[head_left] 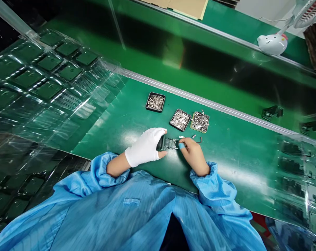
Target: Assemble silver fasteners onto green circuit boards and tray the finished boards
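Observation:
My left hand [147, 147], in a white glove with bare fingertips, grips a small dark part with metal pieces [170, 143] between thumb and fingers, just above the green table [116, 122]. My right hand [192, 153] is bare, with a blue cover on one fingertip. Its thumb and finger are pinched at the part's right end; whatever lies between them is too small to make out. Beyond the hands are a black tray of small metal pieces [180, 120], a yellowish tray of metal pieces [200, 122] and, farther left, another black tray [155, 102]. A few loose bits [194, 136] lie near my right hand.
Clear plastic trays [48, 90] are stacked at the left. More trays with dark parts [301, 174] stand at the right. A metal rail [200, 101] runs along the table's back. Dark parts [272, 112] lie beyond it, and a white fan [273, 44] stands at the upper right.

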Available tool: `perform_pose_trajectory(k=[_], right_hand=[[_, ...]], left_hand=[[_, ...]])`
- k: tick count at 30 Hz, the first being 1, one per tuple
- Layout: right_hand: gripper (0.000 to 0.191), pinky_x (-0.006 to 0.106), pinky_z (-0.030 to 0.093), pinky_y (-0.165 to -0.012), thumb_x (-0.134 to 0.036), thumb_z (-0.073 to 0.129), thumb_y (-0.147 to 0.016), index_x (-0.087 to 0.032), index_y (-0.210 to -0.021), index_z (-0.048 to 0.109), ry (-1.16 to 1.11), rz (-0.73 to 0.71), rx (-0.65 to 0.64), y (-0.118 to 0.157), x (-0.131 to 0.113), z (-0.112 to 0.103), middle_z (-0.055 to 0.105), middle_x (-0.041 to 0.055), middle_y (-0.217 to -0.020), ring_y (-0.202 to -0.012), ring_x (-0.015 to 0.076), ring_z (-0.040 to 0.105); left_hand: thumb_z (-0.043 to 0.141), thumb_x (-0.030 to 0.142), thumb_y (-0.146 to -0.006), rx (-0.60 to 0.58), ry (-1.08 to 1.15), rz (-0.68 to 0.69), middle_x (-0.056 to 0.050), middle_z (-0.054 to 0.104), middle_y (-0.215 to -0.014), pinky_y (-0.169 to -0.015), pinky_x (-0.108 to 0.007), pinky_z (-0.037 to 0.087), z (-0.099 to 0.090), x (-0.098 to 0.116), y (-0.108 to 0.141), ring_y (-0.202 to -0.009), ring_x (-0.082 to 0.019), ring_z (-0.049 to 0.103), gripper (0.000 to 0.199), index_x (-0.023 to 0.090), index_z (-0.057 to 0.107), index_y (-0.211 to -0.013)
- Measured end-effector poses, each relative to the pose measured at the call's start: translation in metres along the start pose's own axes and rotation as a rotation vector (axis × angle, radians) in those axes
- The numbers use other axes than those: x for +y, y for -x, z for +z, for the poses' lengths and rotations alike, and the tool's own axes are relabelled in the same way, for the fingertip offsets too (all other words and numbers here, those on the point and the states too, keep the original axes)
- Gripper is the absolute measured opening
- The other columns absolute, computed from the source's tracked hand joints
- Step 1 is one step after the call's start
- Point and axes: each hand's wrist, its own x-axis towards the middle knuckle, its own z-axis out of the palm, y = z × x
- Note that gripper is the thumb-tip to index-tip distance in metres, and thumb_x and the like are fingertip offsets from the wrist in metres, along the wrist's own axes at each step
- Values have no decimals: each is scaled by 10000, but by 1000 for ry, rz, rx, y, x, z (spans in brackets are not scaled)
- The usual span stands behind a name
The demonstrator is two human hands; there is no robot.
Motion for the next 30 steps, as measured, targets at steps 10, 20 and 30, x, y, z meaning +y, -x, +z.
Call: perform_pose_trajectory(k=[10,20,30], right_hand=[[234,365,439,-821,-46,417,-837,-189,-954,560,48,-81,-133,5,16,-9,589,82,-944,-899,236,540],[190,296,425,-678,-76,457,-837,-198,-927,572,93,59,-238,0,1,-1,605,69,-946,-835,220,573],[190,267,410,-655,-86,490,-833,-215,-906,608,-34,18,-333,0,4,-10,636,28,-913,-745,176,590]], left_hand=[[664,230,-715,-6,80,-12,-151,535,-1269,-1022,-486,431,24,-13,15,-1209,-304,508,581,156,426,-1240],[681,237,-717,-39,67,-10,-133,575,-1198,-969,-496,459,25,-14,17,-1140,-313,535,562,154,445,-1221],[689,252,-706,-34,69,-3,-121,593,-1171,-966,-511,457,25,-14,17,-1107,-308,556,556,171,461,-1206]])
